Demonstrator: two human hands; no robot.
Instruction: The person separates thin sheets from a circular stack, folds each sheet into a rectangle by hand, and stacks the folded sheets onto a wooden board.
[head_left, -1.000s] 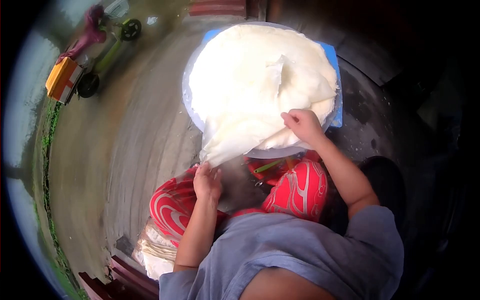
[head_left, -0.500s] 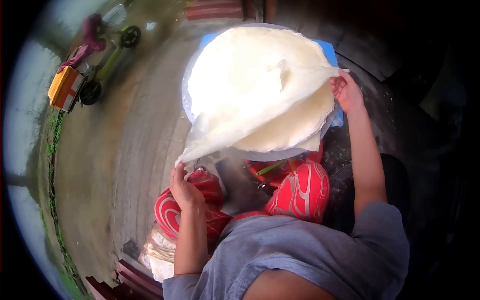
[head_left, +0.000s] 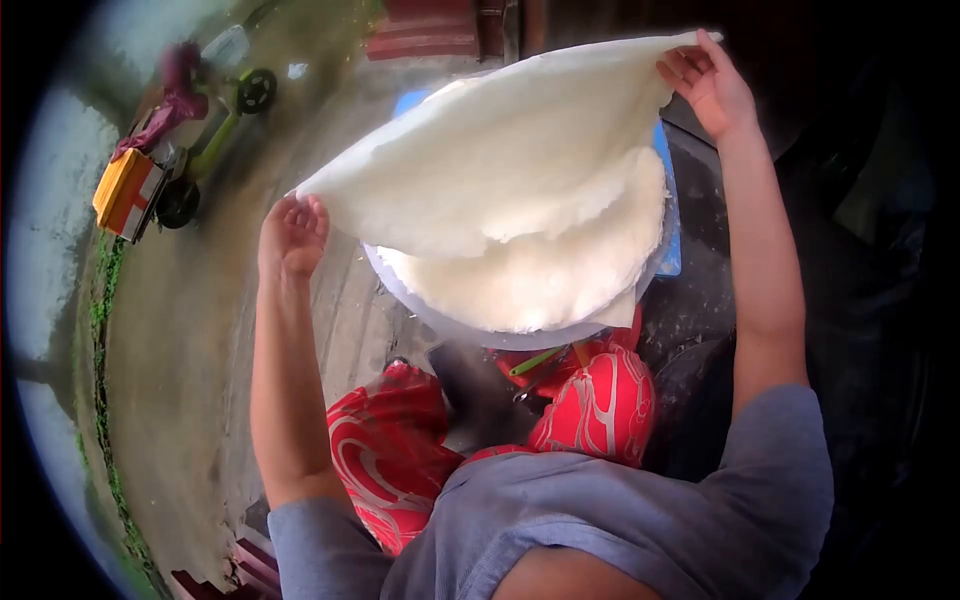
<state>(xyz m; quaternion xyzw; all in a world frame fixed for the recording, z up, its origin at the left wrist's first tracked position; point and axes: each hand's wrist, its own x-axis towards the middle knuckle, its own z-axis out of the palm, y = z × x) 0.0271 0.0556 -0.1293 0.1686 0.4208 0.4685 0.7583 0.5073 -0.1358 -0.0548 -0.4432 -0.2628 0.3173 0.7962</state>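
A large, thin cream-white sheet (head_left: 500,150) hangs stretched between my hands. At its left corner, my left hand (head_left: 293,235) pinches the edge. My right hand (head_left: 708,85) grips the opposite corner, higher up at the far right. Under the raised sheet lies a round stack of similar white sheets (head_left: 530,285), on a pale round tray (head_left: 455,328). The back of the stack is mostly hidden by the lifted sheet.
Blue corners of a board (head_left: 668,225) stick out under the tray. Below it, between my knees, a red container holds a green-handled tool (head_left: 535,361). A green scooter with an orange-and-white box (head_left: 126,195) stands at the upper left. Dark red steps (head_left: 422,38) are behind.
Both hands have moved up and apart, the left one outward. The sheet has gone from lying folded on the stack to being lifted and spread, baring the stack's front.
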